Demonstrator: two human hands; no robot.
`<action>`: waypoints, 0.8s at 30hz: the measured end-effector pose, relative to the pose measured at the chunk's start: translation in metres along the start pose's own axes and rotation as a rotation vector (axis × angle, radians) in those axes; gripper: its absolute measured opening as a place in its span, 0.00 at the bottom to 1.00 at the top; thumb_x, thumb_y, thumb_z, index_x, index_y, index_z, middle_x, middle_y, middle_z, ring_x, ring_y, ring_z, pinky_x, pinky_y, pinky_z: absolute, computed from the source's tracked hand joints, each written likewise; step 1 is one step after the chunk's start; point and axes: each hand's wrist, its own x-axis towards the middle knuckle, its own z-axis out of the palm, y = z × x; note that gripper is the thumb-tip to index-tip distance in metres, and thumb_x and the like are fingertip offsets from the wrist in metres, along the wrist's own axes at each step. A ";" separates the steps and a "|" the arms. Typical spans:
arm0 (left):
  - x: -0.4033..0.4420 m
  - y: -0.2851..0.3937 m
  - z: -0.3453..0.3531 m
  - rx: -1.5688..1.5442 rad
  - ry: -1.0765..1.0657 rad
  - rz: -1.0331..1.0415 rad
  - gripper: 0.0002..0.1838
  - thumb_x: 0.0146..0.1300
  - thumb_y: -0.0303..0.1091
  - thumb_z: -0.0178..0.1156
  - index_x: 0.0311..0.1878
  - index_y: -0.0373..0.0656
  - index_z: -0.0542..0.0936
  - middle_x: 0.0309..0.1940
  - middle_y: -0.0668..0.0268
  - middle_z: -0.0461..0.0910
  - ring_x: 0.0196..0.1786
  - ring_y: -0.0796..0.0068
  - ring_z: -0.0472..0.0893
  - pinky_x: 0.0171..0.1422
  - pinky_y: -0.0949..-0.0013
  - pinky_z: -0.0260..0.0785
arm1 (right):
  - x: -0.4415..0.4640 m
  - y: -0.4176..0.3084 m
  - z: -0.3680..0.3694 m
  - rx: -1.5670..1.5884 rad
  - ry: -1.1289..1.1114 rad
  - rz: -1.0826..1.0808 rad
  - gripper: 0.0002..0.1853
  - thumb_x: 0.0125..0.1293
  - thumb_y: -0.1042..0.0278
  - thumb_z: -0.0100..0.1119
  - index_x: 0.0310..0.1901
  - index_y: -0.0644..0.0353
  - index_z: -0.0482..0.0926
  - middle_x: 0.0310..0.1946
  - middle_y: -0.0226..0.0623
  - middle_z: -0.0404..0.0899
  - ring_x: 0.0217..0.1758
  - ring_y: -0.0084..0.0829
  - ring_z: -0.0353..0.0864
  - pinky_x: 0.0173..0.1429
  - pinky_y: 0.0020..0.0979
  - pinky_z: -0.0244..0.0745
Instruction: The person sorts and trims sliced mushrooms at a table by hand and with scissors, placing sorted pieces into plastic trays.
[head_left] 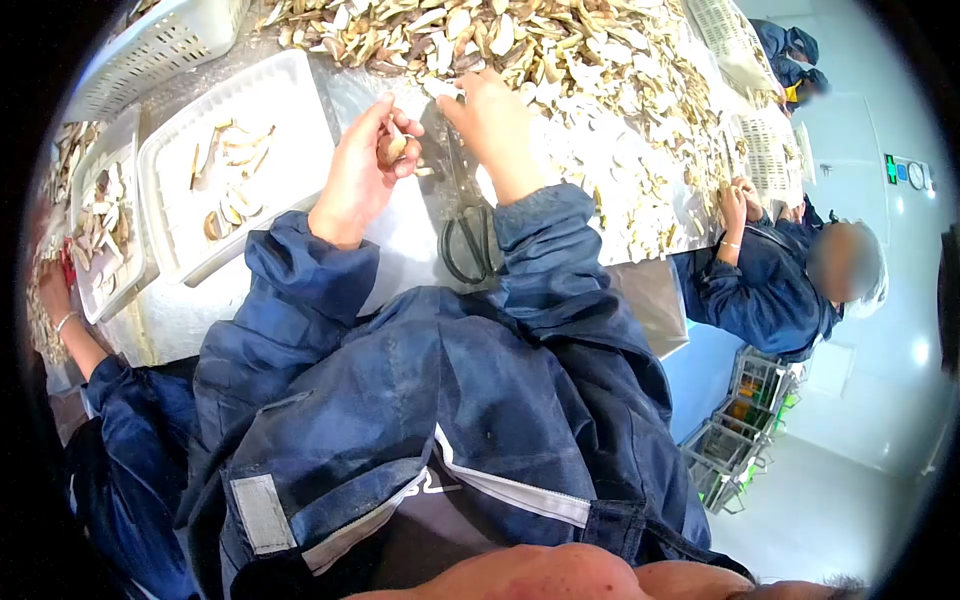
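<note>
Cupped with the palm up, my left hand [362, 165] closes its fingers round a brown-and-white mushroom slice [397, 147]. My right hand [495, 130] is at the near edge of a large heap of sliced mushrooms [580, 60]. Its thumb and fingers are apart, close to a pale slice [438, 88]; whether they touch it is unclear. Below that hand, scissors [466, 248] with black handles lie on the metal table [400, 245], their blades pointing away from me. A white tray [165, 225] left of my left hand holds several mushroom slices.
A second tray [112, 285] of slices stands further left, near a co-worker's hand [54, 290]. White baskets stand at the upper left [165, 50] and far right [765, 155]. Another person [765, 285] works at the right side of the heap. Metal racks [735, 430] stand beyond.
</note>
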 end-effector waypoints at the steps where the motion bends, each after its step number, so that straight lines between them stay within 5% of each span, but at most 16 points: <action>1: 0.001 0.000 -0.002 0.009 0.013 0.003 0.14 0.75 0.46 0.53 0.42 0.45 0.74 0.36 0.62 0.80 0.32 0.76 0.77 0.29 0.75 0.65 | 0.000 -0.001 0.003 -0.021 -0.023 0.017 0.17 0.57 0.52 0.69 0.38 0.58 0.85 0.39 0.43 0.82 0.42 0.45 0.83 0.45 0.44 0.78; 6: -0.002 -0.001 0.001 0.057 0.104 0.029 0.16 0.75 0.47 0.53 0.48 0.43 0.75 0.38 0.62 0.80 0.34 0.73 0.81 0.32 0.74 0.69 | -0.012 0.015 0.001 0.338 -0.091 0.112 0.15 0.53 0.59 0.74 0.36 0.61 0.83 0.29 0.41 0.82 0.34 0.38 0.84 0.38 0.37 0.77; 7: -0.003 -0.001 0.003 0.059 0.102 0.023 0.16 0.75 0.47 0.53 0.50 0.43 0.74 0.38 0.62 0.80 0.35 0.73 0.81 0.32 0.73 0.70 | -0.013 0.017 -0.005 0.475 -0.172 0.188 0.13 0.56 0.64 0.73 0.35 0.63 0.81 0.25 0.34 0.82 0.30 0.25 0.81 0.35 0.28 0.74; 10: -0.006 0.000 0.012 0.031 0.078 -0.010 0.18 0.76 0.48 0.51 0.54 0.43 0.73 0.40 0.62 0.80 0.37 0.72 0.82 0.34 0.72 0.72 | -0.022 0.005 -0.030 0.940 -0.245 0.359 0.13 0.61 0.64 0.71 0.35 0.65 0.80 0.28 0.27 0.81 0.30 0.17 0.76 0.34 0.22 0.70; 14: -0.014 0.004 0.026 -0.028 -0.011 -0.105 0.17 0.76 0.47 0.51 0.55 0.43 0.74 0.42 0.63 0.80 0.39 0.73 0.81 0.35 0.74 0.72 | -0.032 -0.010 -0.037 1.010 -0.225 0.320 0.12 0.66 0.64 0.67 0.39 0.67 0.81 0.29 0.25 0.80 0.31 0.13 0.72 0.34 0.20 0.67; 15: -0.015 0.005 0.027 -0.027 -0.034 -0.127 0.17 0.75 0.47 0.52 0.55 0.43 0.74 0.41 0.64 0.80 0.39 0.74 0.81 0.35 0.74 0.72 | -0.031 -0.006 -0.034 0.826 -0.137 0.280 0.12 0.66 0.64 0.66 0.42 0.65 0.82 0.30 0.30 0.81 0.30 0.20 0.76 0.35 0.25 0.71; 16: -0.013 0.002 0.024 0.001 -0.042 -0.132 0.17 0.75 0.46 0.52 0.54 0.43 0.75 0.40 0.64 0.80 0.38 0.74 0.81 0.34 0.74 0.72 | -0.033 0.008 -0.019 0.301 0.094 -0.069 0.10 0.63 0.66 0.66 0.42 0.62 0.84 0.35 0.39 0.82 0.31 0.36 0.81 0.38 0.34 0.76; 18: -0.008 -0.004 0.008 0.050 -0.040 -0.134 0.16 0.75 0.45 0.53 0.53 0.43 0.76 0.38 0.66 0.80 0.37 0.75 0.81 0.33 0.75 0.71 | -0.050 0.026 -0.017 0.135 0.044 -0.180 0.09 0.61 0.67 0.65 0.40 0.60 0.84 0.40 0.45 0.80 0.36 0.48 0.81 0.42 0.42 0.77; 24: -0.012 0.000 0.014 0.081 -0.048 -0.120 0.12 0.72 0.37 0.56 0.53 0.42 0.77 0.37 0.66 0.80 0.35 0.77 0.79 0.31 0.78 0.68 | -0.089 0.080 -0.055 -0.112 0.008 0.118 0.10 0.62 0.63 0.65 0.39 0.60 0.85 0.38 0.47 0.80 0.38 0.48 0.82 0.44 0.43 0.77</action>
